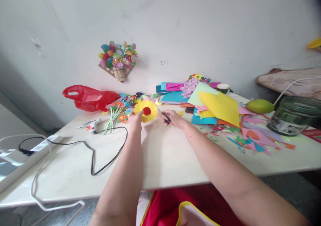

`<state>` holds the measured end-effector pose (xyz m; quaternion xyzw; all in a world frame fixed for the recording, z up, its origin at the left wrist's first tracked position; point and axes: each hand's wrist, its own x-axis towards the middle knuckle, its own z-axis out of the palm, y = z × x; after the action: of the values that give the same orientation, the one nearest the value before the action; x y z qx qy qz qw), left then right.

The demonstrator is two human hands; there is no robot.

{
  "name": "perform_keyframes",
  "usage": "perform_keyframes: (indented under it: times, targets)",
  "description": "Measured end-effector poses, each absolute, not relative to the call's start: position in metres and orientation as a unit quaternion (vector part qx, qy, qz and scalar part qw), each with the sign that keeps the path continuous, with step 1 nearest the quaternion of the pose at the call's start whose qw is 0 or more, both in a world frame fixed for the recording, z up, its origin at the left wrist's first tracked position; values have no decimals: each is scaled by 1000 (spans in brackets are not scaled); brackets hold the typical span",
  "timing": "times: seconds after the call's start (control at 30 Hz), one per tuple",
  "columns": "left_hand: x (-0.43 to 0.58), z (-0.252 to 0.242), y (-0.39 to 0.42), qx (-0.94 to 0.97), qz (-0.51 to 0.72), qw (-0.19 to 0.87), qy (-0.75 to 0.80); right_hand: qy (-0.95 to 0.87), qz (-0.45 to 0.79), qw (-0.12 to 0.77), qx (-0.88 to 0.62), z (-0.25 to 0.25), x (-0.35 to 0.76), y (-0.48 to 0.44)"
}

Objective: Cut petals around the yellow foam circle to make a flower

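Observation:
A yellow paper flower (151, 117) with scalloped edges and a red round centre (146, 111) is held up over the table. My left hand (135, 119) grips it at its lower left, the thumb reaching over the front to the red centre. At the flower's right edge, my right hand (172, 118) is closed round the dark handles of a pair of scissors (166, 118). The blades point up and left beside the petals; whether they touch the paper I cannot tell.
Left lie a glue gun (94, 127) with a looping black cord, pale green stems (112, 119) and a red plastic bag (90, 98). Coloured sheets (220, 105), paper scraps (250, 144), a green fruit (260, 106) and a glass jar (294, 114) occupy the right. A power strip (42, 149) sits far left.

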<state>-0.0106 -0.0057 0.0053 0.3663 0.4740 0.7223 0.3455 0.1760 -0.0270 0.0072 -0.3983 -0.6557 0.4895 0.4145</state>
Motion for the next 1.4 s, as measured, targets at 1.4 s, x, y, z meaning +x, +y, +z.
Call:
perform_keyframes:
  times: [1.4]
  targets:
    - [-14, 4, -3, 362, 725, 339, 478, -635, 503, 446, -380, 10, 173, -30]
